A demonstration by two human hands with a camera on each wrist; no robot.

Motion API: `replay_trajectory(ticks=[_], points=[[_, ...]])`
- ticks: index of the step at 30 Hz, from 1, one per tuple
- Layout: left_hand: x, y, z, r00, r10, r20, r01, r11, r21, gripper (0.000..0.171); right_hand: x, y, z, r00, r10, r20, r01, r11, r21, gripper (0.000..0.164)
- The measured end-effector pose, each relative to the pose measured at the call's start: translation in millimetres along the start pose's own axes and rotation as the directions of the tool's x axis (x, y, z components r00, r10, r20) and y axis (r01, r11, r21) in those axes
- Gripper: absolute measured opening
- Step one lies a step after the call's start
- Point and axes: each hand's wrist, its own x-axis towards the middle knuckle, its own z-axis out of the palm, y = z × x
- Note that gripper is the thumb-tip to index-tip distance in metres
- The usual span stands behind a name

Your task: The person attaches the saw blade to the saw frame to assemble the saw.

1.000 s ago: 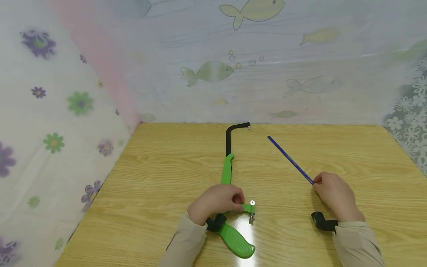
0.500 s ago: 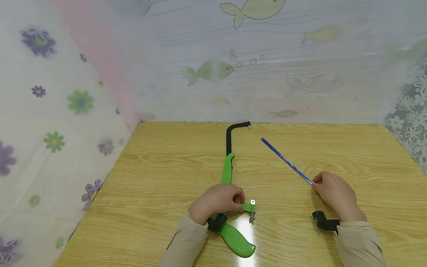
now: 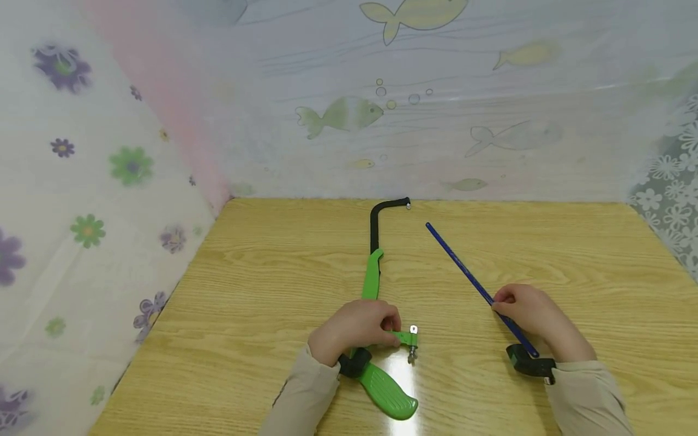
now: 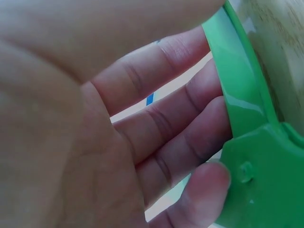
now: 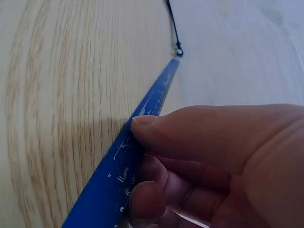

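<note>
A hacksaw frame with a green body, a green handle and a black bent front arm lies on the table without a blade between its ends. My left hand grips its green lower arm, close to the metal blade pin and wing nut. In the left wrist view, thumb and fingers press against the green frame. My right hand pinches a blue hacksaw blade between thumb and fingers. The blade slants up to the left, its near end beside the wrist camera; scuffs mark its face.
The wooden table reaches back to a sheet printed with fish. A flowered sheet hangs at the left, and a lace-patterned one at the right. Black camera mounts sit on the wrists.
My right hand has shifted from the blade's near end toward its middle, so a length now sticks out behind the fingers. The blade's far tip has swung left. My left hand stays put.
</note>
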Motion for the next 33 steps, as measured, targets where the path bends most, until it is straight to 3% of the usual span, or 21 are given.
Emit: replay_trajectory(ticks=[6, 11, 21, 26, 33], points=[[-0.3, 0.3, -0.4, 1.0, 0.002, -0.005, -0.002, 1.0, 0.018, 0.014, 2, -6, 6, 1.0, -0.019, -0.02, 0.02, 1.0, 0.022, 0.016], [-0.6, 0.9, -0.6, 1.0, -0.005, -0.003, 0.006, 1.0, 0.014, 0.014, 3, -11, 12, 1.0, 0.02, -0.004, -0.019, 0.982, 0.189, 0.024], [-1.8, 3.0, -2.4, 1.0, 0.008, -0.001, -0.008, 1.0, 0.002, 0.014, 18, -16, 27, 1.0, 0.025, -0.002, -0.021, 0.859, 0.512, 0.035], [-1.0, 2.4, -1.7, 1.0, 0.011, 0.003, -0.011, 1.0, -0.006, 0.014, 22, -21, 34, 1.0, 0.021, 0.015, -0.026, 0.79, 0.612, 0.041], [-0.6, 1.0, -0.4, 1.0, 0.012, 0.0, -0.012, 1.0, -0.018, 0.014, 28, -30, 42, 1.0, 0.023, 0.011, -0.024, 0.727, 0.687, 0.043]])
